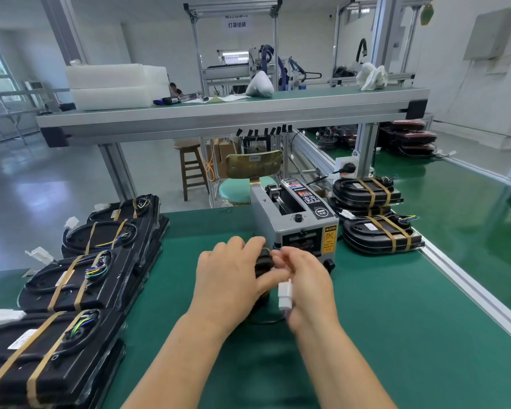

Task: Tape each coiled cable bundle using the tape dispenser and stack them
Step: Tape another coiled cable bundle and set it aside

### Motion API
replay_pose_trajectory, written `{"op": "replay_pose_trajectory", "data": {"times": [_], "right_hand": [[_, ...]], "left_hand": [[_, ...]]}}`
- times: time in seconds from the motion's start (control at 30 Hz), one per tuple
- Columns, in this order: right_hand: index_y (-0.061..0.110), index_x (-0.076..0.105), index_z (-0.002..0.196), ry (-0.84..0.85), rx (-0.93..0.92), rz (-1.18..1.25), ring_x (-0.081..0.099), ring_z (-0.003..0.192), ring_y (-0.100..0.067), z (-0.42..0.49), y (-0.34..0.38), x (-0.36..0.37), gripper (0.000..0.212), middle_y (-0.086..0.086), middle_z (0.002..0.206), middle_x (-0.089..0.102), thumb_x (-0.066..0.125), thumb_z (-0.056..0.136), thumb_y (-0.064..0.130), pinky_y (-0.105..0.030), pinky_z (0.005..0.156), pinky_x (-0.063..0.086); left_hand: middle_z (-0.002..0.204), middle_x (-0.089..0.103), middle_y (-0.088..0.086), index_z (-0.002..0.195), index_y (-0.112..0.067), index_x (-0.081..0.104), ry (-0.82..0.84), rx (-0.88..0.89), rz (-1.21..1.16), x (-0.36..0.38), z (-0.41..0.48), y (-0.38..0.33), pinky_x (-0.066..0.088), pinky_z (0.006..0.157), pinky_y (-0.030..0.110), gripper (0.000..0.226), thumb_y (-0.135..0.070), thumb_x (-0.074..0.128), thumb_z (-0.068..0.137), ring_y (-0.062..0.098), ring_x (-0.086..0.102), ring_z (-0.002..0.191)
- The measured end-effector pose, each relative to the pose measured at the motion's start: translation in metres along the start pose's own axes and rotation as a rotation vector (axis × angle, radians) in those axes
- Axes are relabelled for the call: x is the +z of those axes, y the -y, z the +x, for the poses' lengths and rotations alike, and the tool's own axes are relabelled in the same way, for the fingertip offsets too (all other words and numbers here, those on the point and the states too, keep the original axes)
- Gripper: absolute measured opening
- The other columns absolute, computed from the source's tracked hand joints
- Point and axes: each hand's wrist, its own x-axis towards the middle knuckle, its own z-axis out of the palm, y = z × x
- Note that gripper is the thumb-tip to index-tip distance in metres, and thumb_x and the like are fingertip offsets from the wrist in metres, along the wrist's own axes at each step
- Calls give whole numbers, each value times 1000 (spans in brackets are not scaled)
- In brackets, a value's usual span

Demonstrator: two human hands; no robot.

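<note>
Head view: both forearms reach over the green table. The left hand curls its fingers over a black coiled cable bundle held just in front of the tape dispenser. The right hand, blurred, bunches its fingers together and pinches the bundle's top edge, with a white connector hanging against its palm. Taped bundles lie in stacks at the left and beside the dispenser at the right. Beyond the table stands a chair.
</note>
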Motion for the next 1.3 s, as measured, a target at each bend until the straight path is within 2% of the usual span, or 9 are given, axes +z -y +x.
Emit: {"op": "replay_pose_trajectory", "data": {"times": [0.13,0.33,0.43,0.5,0.7,0.9,0.97,1.13,1.3], "right_hand": [[-1,61,104,-152,23,24,62,64,-15,30,9,-25,9,-10,80,63,55,98,1,-18,51,53],[4,67,88,-261,-31,-115,50,50,-8,64,15,-41,5,-2,62,55,64,92,4,-15,41,44],[7,67,80,-250,-43,-161,50,45,-8,70,15,-36,11,-1,58,57,66,90,5,-16,41,44],[7,66,77,-261,-33,-182,51,39,-7,73,15,-33,12,1,51,58,67,89,5,-17,41,46],[3,65,76,-262,12,-231,58,37,-11,81,18,-27,13,0,42,60,69,88,7,-18,42,49],[0,65,76,-298,-10,-273,59,36,-13,85,16,-24,11,-2,41,61,66,86,2,-18,38,44],[0,67,80,-313,-28,-329,58,35,-12,84,15,-21,9,-2,43,62,64,86,4,-18,38,43],[5,67,80,-342,-131,-262,56,46,-10,61,20,-18,8,5,48,61,63,85,10,-25,54,47],[10,66,68,-4,-92,-81,45,41,-4,-5,7,2,20,4,51,58,66,85,-1,-15,35,28]], "left_hand": [[111,50,-13,126,-40,44,-6,32,-102,-3,-2,8,43,81,32,46,-50,60,84,17,51,103],[103,66,-15,111,-30,66,-105,188,-551,-4,-9,25,46,92,36,44,-22,79,70,10,62,98],[109,69,-10,114,-25,64,-11,109,-981,-1,-12,31,49,92,26,49,-3,81,73,11,65,104],[108,69,-8,112,-25,62,39,73,-1113,2,-14,34,49,87,18,50,0,76,72,10,66,101],[105,67,-10,110,-33,56,96,21,-1098,-1,-19,48,51,79,16,49,-11,73,69,11,67,94],[111,67,-3,132,-31,53,142,20,-1121,1,-27,57,48,93,18,69,0,80,77,12,65,105],[117,67,2,127,-27,60,137,0,-1147,1,-28,59,48,98,25,60,-11,83,74,15,64,111],[107,67,-11,113,-32,58,88,-14,-1091,6,-33,57,52,84,19,45,-23,77,73,13,66,99],[108,67,-17,114,-32,55,-35,-38,-1047,24,-40,46,49,90,20,45,-23,76,76,10,65,102]]}}
